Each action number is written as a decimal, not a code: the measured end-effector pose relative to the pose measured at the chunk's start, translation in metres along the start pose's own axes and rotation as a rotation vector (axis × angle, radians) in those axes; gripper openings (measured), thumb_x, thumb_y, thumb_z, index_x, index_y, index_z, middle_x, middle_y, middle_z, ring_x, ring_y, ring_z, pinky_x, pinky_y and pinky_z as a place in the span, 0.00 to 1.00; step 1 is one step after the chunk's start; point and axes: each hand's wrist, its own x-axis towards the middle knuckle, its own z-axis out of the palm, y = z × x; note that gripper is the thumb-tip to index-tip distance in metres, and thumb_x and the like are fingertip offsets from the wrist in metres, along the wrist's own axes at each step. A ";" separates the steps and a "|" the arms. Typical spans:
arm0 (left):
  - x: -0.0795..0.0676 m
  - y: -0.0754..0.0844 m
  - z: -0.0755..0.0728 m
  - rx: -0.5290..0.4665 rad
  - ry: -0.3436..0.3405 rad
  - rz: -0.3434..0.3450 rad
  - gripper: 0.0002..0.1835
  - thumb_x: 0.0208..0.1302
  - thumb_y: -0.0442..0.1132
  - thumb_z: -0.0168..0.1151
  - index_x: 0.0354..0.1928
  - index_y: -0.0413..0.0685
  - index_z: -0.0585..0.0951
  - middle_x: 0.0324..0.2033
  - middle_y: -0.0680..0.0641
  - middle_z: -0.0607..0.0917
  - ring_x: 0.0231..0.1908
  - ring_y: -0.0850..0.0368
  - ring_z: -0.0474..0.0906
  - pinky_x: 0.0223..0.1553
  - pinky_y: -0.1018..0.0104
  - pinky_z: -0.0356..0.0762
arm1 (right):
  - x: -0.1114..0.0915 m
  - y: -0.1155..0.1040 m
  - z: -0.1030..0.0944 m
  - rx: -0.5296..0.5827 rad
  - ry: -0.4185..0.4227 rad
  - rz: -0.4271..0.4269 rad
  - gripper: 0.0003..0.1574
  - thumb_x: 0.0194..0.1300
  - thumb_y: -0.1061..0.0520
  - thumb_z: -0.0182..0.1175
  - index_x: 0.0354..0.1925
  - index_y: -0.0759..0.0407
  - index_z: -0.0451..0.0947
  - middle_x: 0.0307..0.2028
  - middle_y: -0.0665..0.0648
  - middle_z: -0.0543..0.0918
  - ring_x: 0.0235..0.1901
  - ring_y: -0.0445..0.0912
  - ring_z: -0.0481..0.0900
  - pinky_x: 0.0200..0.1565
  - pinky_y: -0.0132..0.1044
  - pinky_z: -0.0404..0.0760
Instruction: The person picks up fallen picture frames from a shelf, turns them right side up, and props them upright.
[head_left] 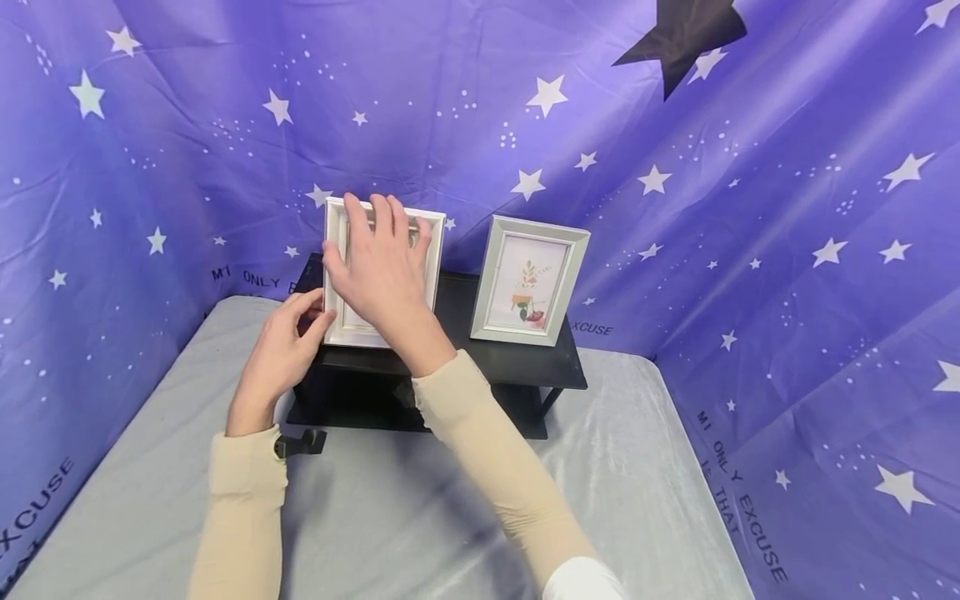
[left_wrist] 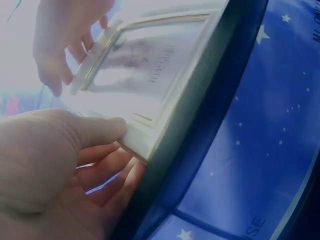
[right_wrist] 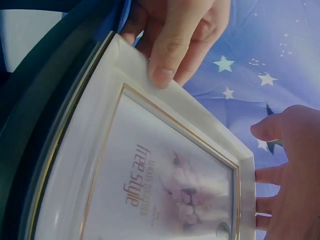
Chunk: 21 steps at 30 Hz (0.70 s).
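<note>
A white picture frame (head_left: 438,250) with a thin gold inner line stands upright on the left part of a black two-tier shelf (head_left: 450,360). My left hand (head_left: 279,350) pinches its lower left edge, the thumb on the front and the fingers behind. At the top edge, my right hand (head_left: 386,271) touches the frame with its fingertips, and it covers much of the picture in the head view. In the right wrist view the right thumb is apart from the frame. Behind the glass, the print (right_wrist: 165,185) shows pink flowers and the words "free style".
A second, silvery frame (head_left: 530,281) with a plant picture stands on the right part of the shelf. The shelf rests on a grey cloth-covered surface (head_left: 622,483). A purple star-patterned curtain (head_left: 465,125) hangs behind and at both sides.
</note>
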 end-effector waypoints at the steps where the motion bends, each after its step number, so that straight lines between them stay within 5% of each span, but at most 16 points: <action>1: 0.000 0.001 0.000 -0.002 -0.004 -0.005 0.22 0.81 0.39 0.60 0.70 0.34 0.78 0.51 0.35 0.83 0.49 0.46 0.78 0.50 0.68 0.68 | -0.002 0.001 -0.002 0.000 0.002 -0.002 0.43 0.80 0.29 0.46 0.85 0.36 0.54 0.81 0.50 0.62 0.84 0.49 0.51 0.79 0.60 0.50; 12: 0.000 0.007 0.003 -0.022 -0.009 -0.027 0.23 0.80 0.40 0.62 0.70 0.37 0.79 0.54 0.33 0.86 0.55 0.39 0.82 0.53 0.68 0.71 | -0.014 0.006 -0.015 -0.003 0.031 -0.053 0.41 0.80 0.32 0.48 0.83 0.38 0.58 0.79 0.52 0.65 0.82 0.50 0.55 0.77 0.59 0.53; 21: -0.002 0.013 0.012 -0.052 0.020 -0.029 0.21 0.76 0.40 0.69 0.64 0.37 0.82 0.52 0.34 0.88 0.52 0.41 0.85 0.47 0.86 0.68 | -0.020 0.013 -0.020 0.070 0.142 -0.084 0.34 0.78 0.35 0.54 0.75 0.43 0.69 0.74 0.53 0.71 0.76 0.51 0.64 0.76 0.55 0.58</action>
